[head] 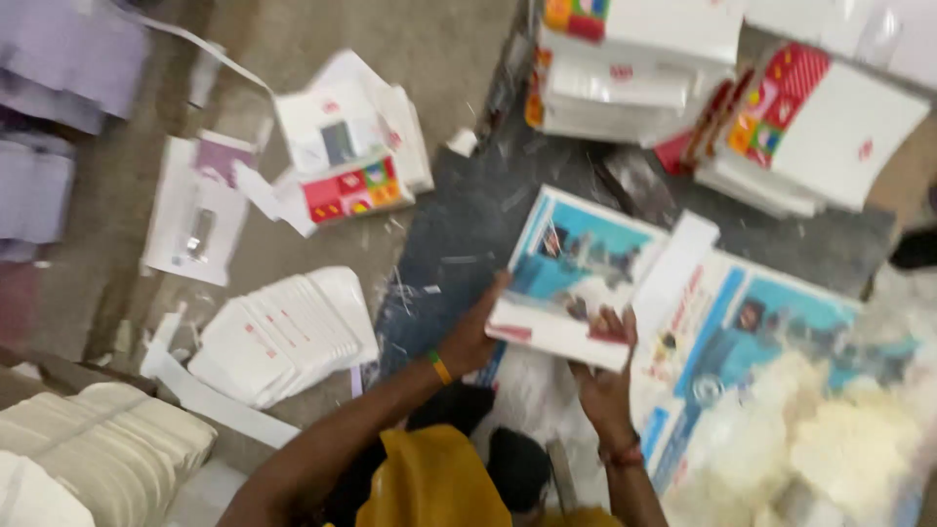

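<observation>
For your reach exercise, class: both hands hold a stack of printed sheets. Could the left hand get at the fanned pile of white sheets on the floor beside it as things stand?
Probably yes, once it lets go. The left hand grips the printed stack, and the fanned white pile lies close on its left with only bare floor between.

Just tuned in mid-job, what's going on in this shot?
A person is holding a stack of printed sheets, blue-pictured on top, with both bare hands: the left hand grips its left edge, the right hand its near edge. It is held over a dark mat on the floor. Another blue printed sheet lies to the right, and white card stacks and folded cartons lie around. The picture is blurred.
</observation>
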